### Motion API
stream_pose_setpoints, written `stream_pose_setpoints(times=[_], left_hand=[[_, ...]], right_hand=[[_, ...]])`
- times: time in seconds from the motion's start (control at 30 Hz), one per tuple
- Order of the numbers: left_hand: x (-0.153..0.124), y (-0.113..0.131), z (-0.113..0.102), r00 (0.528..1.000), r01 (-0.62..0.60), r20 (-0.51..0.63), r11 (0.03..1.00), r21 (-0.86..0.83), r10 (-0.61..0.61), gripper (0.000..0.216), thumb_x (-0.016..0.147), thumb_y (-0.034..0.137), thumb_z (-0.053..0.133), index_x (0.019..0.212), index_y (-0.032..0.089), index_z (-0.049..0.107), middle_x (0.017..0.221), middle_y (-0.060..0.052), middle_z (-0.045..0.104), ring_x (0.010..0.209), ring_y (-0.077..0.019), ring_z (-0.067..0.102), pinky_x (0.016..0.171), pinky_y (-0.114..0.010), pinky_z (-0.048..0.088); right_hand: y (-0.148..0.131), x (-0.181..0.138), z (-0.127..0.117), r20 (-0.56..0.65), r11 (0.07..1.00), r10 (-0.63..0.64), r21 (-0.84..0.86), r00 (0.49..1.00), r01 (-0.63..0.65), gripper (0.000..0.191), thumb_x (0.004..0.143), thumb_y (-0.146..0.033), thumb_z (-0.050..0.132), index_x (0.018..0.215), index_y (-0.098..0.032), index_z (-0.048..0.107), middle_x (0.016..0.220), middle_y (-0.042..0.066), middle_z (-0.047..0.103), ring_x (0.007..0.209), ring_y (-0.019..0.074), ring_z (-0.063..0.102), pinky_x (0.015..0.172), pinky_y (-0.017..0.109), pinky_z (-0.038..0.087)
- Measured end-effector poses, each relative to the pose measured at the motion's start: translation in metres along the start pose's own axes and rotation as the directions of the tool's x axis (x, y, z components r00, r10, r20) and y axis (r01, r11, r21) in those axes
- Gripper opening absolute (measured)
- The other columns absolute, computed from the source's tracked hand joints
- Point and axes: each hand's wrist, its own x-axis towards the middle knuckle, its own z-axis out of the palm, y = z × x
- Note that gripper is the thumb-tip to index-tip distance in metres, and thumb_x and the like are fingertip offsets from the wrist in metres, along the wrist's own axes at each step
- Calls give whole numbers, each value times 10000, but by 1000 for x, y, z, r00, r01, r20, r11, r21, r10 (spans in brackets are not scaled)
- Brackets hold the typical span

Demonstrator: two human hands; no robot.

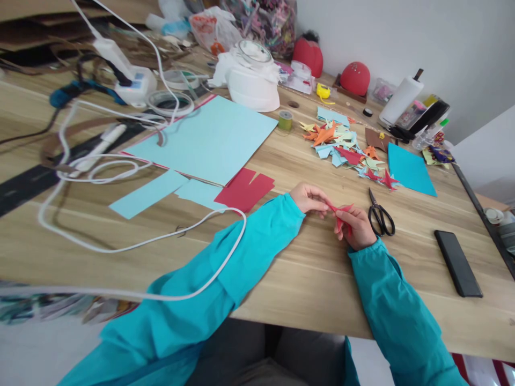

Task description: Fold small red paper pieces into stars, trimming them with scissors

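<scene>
Between my hands, above the table's front part, is a small red folded paper piece point(341, 213), shaped like an origami crane with pointed ends. My left hand point(310, 199) pinches its left tip, while my right hand point(354, 225) grips its body from the right; the fingers cover part of it. Black-handled scissors point(380, 214) lie just right of my right hand. Left of my hands rest red paper pieces point(247, 192) and light blue paper strips point(148, 193). Behind my hands is a pile of folded paper cranes point(341, 142) in several colours.
Light blue sheets point(217, 139) lie at centre left, near a thread spool point(285, 120). A white cable point(161, 247) loops across the table and over my left sleeve. A black phone point(457, 262) lies at right, a blue sheet point(410, 170) behind it. Pincushions point(354, 78) stand along the wall.
</scene>
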Motion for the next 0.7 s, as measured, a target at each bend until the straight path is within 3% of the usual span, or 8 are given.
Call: stream_pose_setpoints(times=[0.23, 0.7], left_hand=[[2, -1, 1, 997, 42, -57, 997, -66, -45, 107, 435, 36, 696, 519, 73, 642, 467, -46, 628, 393, -122, 562, 423, -243, 489], [1, 5, 4, 998, -4, -70, 1000, -16, 3, 83, 428, 7, 639, 474, 75, 622, 388, -27, 584, 335, -117, 523, 357, -217, 448]], right_hand=[[0, 0, 1, 10, 1000, 2, 6, 1000, -2, 128, 694, -240, 615, 671, -116, 634, 411, 6, 610, 258, 86, 483, 247, 144, 356], [2, 1, 0, 22, 1000, -16, -7, 1000, 16, 128, 697, -251, 618, 692, -123, 626, 418, 0, 612, 267, 85, 483, 256, 148, 365]])
